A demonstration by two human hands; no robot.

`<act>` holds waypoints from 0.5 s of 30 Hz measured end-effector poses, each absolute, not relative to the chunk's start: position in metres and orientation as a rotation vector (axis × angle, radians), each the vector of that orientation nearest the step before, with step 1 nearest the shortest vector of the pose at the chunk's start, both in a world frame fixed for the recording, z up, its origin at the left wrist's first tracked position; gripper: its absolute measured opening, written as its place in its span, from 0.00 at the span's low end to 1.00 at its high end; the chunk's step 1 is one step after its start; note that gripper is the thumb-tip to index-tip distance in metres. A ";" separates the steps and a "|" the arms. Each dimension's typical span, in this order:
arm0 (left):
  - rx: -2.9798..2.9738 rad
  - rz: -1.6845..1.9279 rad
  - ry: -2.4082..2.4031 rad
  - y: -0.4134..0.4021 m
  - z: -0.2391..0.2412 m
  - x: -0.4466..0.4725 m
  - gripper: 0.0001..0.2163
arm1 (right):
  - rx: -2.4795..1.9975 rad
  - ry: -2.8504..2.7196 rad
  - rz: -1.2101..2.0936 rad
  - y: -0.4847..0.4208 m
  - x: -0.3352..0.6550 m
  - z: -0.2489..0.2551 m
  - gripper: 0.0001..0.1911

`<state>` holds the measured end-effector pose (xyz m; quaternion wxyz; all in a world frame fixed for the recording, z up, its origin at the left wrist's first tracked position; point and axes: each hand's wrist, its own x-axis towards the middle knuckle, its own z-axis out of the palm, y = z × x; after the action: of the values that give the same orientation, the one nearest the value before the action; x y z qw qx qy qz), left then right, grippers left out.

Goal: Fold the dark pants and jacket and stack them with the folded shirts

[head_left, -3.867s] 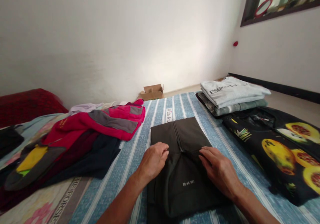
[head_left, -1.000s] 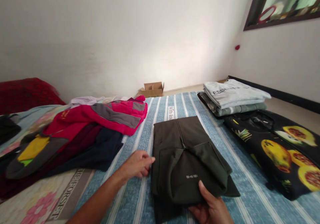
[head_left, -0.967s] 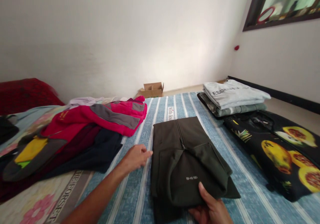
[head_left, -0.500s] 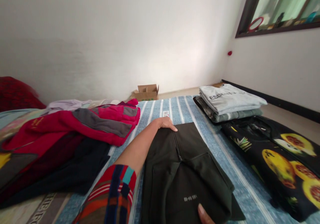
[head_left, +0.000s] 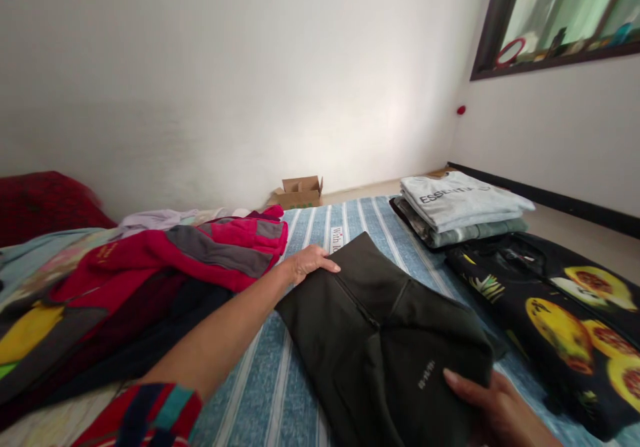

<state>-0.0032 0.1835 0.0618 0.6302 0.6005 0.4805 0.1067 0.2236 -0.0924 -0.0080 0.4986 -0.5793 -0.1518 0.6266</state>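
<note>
A folded dark jacket (head_left: 350, 354) with a zip and small pale print lies slanted across the blue striped bedding, its near right part raised. My left hand (head_left: 313, 262) grips its far left edge, thumb on top and the other fingers underneath. At the near right, my right hand (head_left: 493, 400) pinches the cloth, its thumb on the upper face beside the print and its fingers hidden below. Left of my forearm spreads a red and grey jacket (head_left: 220, 250) over darker clothes.
To the right stand a pile of folded clothes topped by a grey shirt (head_left: 460, 200) and a black fruit-print garment (head_left: 550, 327). A cardboard box (head_left: 300, 194) sits by the wall (head_left: 250, 87). Red cloth (head_left: 45, 207) bulges at the far left.
The dark jacket has turned, its far end swinging left, and its near right part has come up. My right hand has come further into view, with the cloth in its grip.
</note>
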 end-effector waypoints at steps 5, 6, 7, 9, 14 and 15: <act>1.061 0.560 1.153 0.104 0.063 -0.051 0.15 | -1.350 -0.618 1.565 -0.048 0.280 0.038 0.19; 0.995 0.610 1.152 0.086 0.061 -0.057 0.15 | -1.346 -0.671 1.581 -0.034 0.288 0.046 0.18; 0.923 0.659 1.165 0.067 0.058 -0.061 0.14 | -1.344 -0.737 1.578 -0.019 0.293 0.055 0.17; 0.772 0.730 1.184 0.031 0.052 -0.062 0.13 | -1.334 -0.939 1.609 0.011 0.299 0.071 0.17; 0.556 0.934 1.187 -0.041 0.031 -0.053 0.21 | -1.435 -1.396 1.649 0.086 0.287 0.100 0.15; 0.558 0.942 1.176 -0.051 0.027 -0.052 0.22 | -1.451 -1.459 1.665 0.100 0.282 0.104 0.15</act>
<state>-0.0518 -0.0515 0.0271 0.6941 0.2499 0.5269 0.4221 0.2821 0.0999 0.1044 0.2448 -0.5314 -0.5344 0.6100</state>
